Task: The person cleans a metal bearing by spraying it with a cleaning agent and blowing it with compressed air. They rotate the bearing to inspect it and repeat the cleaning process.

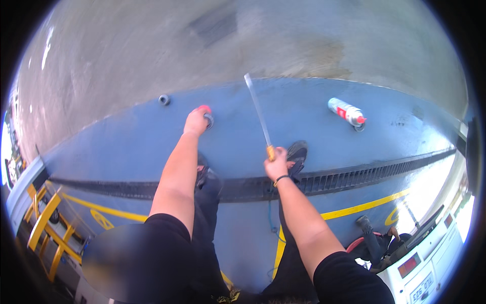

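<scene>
While the person stands bent over the blue floor (126, 147), both arms reach down and forward, which puts the work at arm's length in front of the shoes. The floor, painted blue up to a curved edge where bare grey concrete (152, 50) begins, is the largest thing here, and a long black drain grate (354, 175) crosses it behind the hands, running under the person's stance, with yellow lines (359, 206) marked on the near side. A yellow frame (43, 223) stands at the far left edge and a white machine (430, 263) with a hose at the lower right, both well apart from the work. The long rod (258, 114), thin and pale with a yellow grip, is held by the right hand (276, 164), which is closed in a fist around that grip; the rod angles up and away from the body, its far tip near the floor's edge, probably so that it stays out of the way of the other hand. A white and red spray can (347, 112) lies on its side on the blue paint to the right, apart from both hands, as if laid within reach. The left hand (196, 121) is curled over a small grey ring (209, 120) on the floor, fingers bent and touching it, with a red tip showing at the fingers; whether it grips the ring I cannot tell. A second small ring (164, 99) sits further left near the paint's edge, untouched.
</scene>
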`<state>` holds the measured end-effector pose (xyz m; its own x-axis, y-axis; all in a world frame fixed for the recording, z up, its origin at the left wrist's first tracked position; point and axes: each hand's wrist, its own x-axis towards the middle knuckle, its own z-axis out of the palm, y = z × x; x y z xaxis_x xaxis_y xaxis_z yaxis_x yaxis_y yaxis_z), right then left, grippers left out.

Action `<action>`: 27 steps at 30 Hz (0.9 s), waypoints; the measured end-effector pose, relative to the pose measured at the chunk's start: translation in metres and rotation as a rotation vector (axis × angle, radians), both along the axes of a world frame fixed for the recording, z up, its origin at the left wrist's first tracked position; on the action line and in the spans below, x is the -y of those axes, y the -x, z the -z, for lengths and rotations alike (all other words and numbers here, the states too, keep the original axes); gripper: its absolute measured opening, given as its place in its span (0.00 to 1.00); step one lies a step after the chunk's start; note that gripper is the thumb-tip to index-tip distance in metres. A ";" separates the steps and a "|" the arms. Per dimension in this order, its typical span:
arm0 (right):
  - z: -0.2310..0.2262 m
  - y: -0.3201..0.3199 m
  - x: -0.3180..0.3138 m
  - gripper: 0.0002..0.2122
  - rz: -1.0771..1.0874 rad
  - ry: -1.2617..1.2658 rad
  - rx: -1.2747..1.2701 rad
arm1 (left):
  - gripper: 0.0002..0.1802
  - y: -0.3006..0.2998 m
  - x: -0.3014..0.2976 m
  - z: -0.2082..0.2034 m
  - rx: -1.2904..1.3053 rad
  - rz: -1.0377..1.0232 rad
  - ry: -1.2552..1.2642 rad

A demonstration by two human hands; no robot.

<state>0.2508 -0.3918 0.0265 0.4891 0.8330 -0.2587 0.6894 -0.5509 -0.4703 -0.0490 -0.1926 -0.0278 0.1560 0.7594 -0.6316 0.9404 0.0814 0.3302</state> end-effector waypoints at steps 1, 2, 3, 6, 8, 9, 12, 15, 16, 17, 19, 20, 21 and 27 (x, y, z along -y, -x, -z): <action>0.017 -0.002 0.005 0.11 -0.069 -0.005 0.060 | 0.19 -0.010 -0.001 -0.009 0.001 -0.037 0.013; 0.044 -0.007 0.005 0.13 0.168 0.201 -0.141 | 0.19 -0.020 -0.001 -0.016 0.009 -0.058 0.024; 0.046 -0.012 -0.010 0.14 0.325 0.291 -0.458 | 0.20 -0.021 0.011 -0.017 0.045 -0.088 0.063; 0.034 -0.017 -0.079 0.18 0.189 0.566 -0.794 | 0.22 -0.028 0.036 -0.014 0.129 -0.129 0.113; 0.045 -0.013 -0.100 0.23 -0.106 0.455 -0.683 | 0.23 -0.038 0.052 -0.004 0.142 -0.066 0.099; 0.046 -0.008 -0.110 0.28 -0.150 0.406 -0.697 | 0.24 -0.039 0.056 0.001 0.145 -0.082 0.120; 0.042 0.012 -0.128 0.35 -0.104 0.370 -0.783 | 0.25 -0.044 0.058 0.006 0.053 -0.169 0.168; 0.031 0.023 -0.127 0.37 -0.115 0.380 -0.869 | 0.26 -0.031 0.062 0.011 -0.006 -0.219 0.129; 0.026 0.025 -0.126 0.38 -0.144 0.379 -0.894 | 0.26 -0.024 0.064 0.012 -0.028 -0.235 0.110; 0.024 0.019 -0.117 0.34 -0.284 0.454 -0.774 | 0.26 -0.013 0.064 0.011 -0.052 -0.194 0.135; 0.005 -0.007 -0.097 0.29 -0.383 0.525 -0.855 | 0.25 -0.004 0.060 -0.008 -0.102 -0.230 0.154; -0.012 -0.022 -0.084 0.27 -0.278 0.528 -0.921 | 0.25 0.007 0.058 -0.019 -0.133 -0.246 0.162; -0.032 -0.041 -0.067 0.25 -0.172 0.531 -0.986 | 0.25 0.018 0.058 -0.027 -0.162 -0.304 0.103; -0.080 -0.190 0.098 0.17 0.209 0.593 -0.612 | 0.25 0.095 0.031 -0.016 -0.113 -0.808 -0.116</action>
